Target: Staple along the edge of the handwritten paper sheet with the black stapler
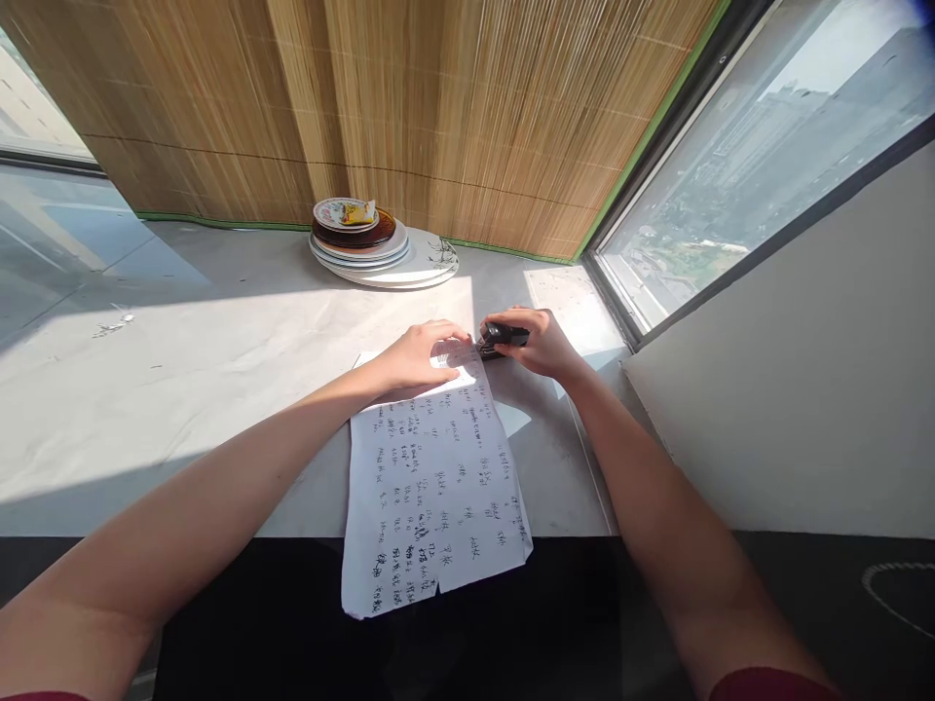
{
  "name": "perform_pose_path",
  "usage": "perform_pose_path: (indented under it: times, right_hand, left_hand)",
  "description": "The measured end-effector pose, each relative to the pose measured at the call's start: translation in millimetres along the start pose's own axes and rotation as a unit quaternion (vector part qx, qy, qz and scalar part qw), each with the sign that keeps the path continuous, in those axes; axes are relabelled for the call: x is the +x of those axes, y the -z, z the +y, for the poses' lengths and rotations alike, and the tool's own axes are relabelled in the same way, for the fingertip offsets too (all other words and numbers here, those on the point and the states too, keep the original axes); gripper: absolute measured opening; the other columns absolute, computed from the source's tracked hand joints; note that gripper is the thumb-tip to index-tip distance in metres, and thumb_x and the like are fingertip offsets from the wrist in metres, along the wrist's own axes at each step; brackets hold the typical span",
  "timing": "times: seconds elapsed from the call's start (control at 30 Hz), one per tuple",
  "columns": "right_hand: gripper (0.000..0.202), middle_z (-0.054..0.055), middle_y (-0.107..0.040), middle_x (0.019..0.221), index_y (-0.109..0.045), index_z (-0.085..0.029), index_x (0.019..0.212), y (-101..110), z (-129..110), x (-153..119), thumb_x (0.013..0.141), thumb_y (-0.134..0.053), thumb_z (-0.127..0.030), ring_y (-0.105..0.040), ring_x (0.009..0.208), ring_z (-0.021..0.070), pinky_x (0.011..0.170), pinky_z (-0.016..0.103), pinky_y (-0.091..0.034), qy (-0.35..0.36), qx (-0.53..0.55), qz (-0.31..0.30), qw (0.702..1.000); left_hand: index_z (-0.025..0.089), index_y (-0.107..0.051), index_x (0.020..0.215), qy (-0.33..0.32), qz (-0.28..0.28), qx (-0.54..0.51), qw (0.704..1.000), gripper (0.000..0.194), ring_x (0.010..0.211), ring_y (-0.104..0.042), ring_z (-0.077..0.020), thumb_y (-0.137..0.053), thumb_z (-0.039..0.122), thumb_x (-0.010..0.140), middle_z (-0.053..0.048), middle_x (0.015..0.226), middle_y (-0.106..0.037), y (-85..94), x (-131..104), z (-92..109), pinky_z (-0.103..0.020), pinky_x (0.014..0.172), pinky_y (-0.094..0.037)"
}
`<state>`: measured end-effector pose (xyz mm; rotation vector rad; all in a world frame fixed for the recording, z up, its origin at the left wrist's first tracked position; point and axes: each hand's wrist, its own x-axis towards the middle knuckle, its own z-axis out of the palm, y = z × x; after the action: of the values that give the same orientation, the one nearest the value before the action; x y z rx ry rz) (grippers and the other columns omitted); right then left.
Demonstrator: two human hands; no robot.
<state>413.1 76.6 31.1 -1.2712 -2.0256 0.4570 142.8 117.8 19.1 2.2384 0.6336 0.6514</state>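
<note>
Crosswise, the right hand (542,341) grips a black stapler (504,335), nose leftward at the far right corner of the paper (438,487). Fingers half open, the left hand (418,354) touches the paper's far end.

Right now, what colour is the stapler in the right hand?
Mostly black; the stapler shows in the head view.

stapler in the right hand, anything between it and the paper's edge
Nothing visible: the stapler is right at the edge of the paper, with the left hand left of that spot.
</note>
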Motion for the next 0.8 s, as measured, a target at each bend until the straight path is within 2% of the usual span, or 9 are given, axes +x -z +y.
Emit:
perform_pose_path:
  times: [0.27,0.4,0.63,0.8]
  right_hand:
    - [0.036,0.004,-0.081,0.110,-0.083,-0.028,0.114,-2.0,9.5,1.2,0.080,-0.074,-0.021,-0.073,0.106,0.0251,0.101,0.044,-0.059,0.002,0.012,0.030,0.999]
    - [0.037,0.005,-0.081,0.110,-0.082,-0.028,0.116,-1.0,5.8,0.8,0.081,-0.073,-0.020,-0.073,0.108,0.0264,0.102,0.046,-0.059,0.011,0.015,0.030,0.999]
    - [0.040,0.004,-0.080,0.110,-0.081,-0.029,0.119,0.4,-2.5,0.9,0.081,-0.075,-0.021,-0.072,0.111,0.0268,0.105,0.047,-0.059,-0.025,0.002,0.023,0.999]
    - [0.038,0.005,-0.080,0.111,-0.081,-0.028,0.119,-0.2,-0.4,0.7,0.082,-0.075,-0.021,-0.073,0.111,0.0269,0.105,0.047,-0.059,-0.020,0.008,0.025,0.999]
  left_hand:
    - [0.026,-0.075,0.124,-0.001,-0.006,-0.015,1.000,0.046,0.129,-0.068,-0.0270,-0.070,0.022,0.078,-0.007,0.135,-0.074,0.2,1.4,-1.9,-0.047,0.115,-0.054]
    - [0.028,-0.075,0.132,-0.005,-0.007,0.015,1.000,0.053,0.133,-0.066,-0.0282,-0.070,0.023,0.079,-0.006,0.140,-0.073,0.9,0.9,0.9,-0.048,0.119,-0.052]
    - [0.031,-0.073,0.138,0.006,-0.008,0.031,0.999,0.058,0.136,-0.064,-0.0298,-0.070,0.027,0.080,-0.006,0.144,-0.071,1.3,0.7,2.1,-0.054,0.120,-0.051]
    - [0.029,-0.070,0.142,0.006,0.002,0.003,1.000,0.061,0.138,-0.064,-0.0281,-0.071,0.026,0.080,-0.009,0.149,-0.067,-1.9,0.6,-2.6,-0.050,0.117,-0.055]
